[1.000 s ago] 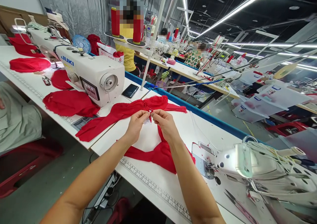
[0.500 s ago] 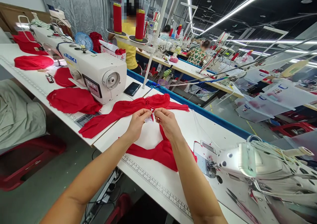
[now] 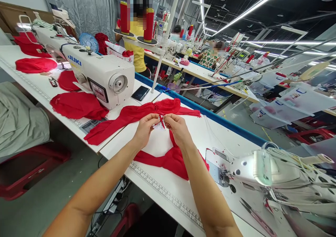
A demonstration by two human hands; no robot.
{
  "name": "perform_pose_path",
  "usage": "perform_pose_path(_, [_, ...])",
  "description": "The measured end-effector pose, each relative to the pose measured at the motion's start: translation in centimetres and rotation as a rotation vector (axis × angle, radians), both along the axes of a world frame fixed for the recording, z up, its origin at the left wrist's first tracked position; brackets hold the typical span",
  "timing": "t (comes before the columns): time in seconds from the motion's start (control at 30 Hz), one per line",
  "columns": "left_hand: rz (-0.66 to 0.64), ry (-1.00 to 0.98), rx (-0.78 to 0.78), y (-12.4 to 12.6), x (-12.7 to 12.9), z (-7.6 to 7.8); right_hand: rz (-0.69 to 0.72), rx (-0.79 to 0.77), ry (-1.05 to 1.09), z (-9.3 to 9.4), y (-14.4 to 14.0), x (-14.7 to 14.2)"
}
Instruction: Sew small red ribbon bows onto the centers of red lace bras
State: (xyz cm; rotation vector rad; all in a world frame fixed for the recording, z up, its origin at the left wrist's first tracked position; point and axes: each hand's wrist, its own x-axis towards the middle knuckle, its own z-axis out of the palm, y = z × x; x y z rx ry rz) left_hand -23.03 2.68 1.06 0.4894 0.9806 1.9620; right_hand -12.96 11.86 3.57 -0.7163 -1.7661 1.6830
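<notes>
Both my hands are raised over the white table, fingertips pinched and close together. My left hand [image 3: 145, 129] grips one side of a narrow red strip [image 3: 161, 121], and my right hand [image 3: 176, 126] grips the other. The strip looks crossed between them. Just under it shows a white printed label [image 3: 158, 126], partly behind the left fingers. Beyond my hands lies a long bunched red cloth piece [image 3: 136, 113]. Another red cloth piece [image 3: 173, 160] lies below, partly hidden by my right forearm.
A white JUKI sewing machine [image 3: 105, 72] stands left, with a phone [image 3: 140, 93] beside it. On the right is another machine [image 3: 267, 170], with thread snips [image 3: 257, 216] in front. A ruler tape [image 3: 162, 191] runs along the near edge. A person in yellow [image 3: 139, 48] is beyond.
My fingertips have shifted slightly, and the red strip now shows as a crossing between them. More of the white label is visible. The cloth on the table has stayed put.
</notes>
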Motion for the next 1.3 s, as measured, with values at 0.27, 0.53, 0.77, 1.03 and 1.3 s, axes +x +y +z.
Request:
perform_pose_path(0.27, [0.022,-0.001,-0.018,0.09,-0.13,-0.15,0.015,0.017,-0.003,-0.13,-0.03,-0.18])
perform_pose_path(0.53, [0.06,0.043,-0.028,0.03,-0.08,-0.2,0.001,0.083,-0.026,0.25,-0.45,-0.25])
perform_pose_path(0.77, [0.017,0.09,-0.044,0.13,-0.14,-0.61,0.028,0.089,-0.019,0.17,-0.56,-0.26])
perform_pose_path(1.03, [0.057,0.176,-0.035,0.19,-0.19,-0.68,0.01,0.15,-0.044,-0.14,-0.37,-0.27])
perform_pose_path(1.3, [0.498,0.751,-0.081,0.05,0.12,-0.86,0.023,0.133,-0.006,0.09,0.12,0.15])
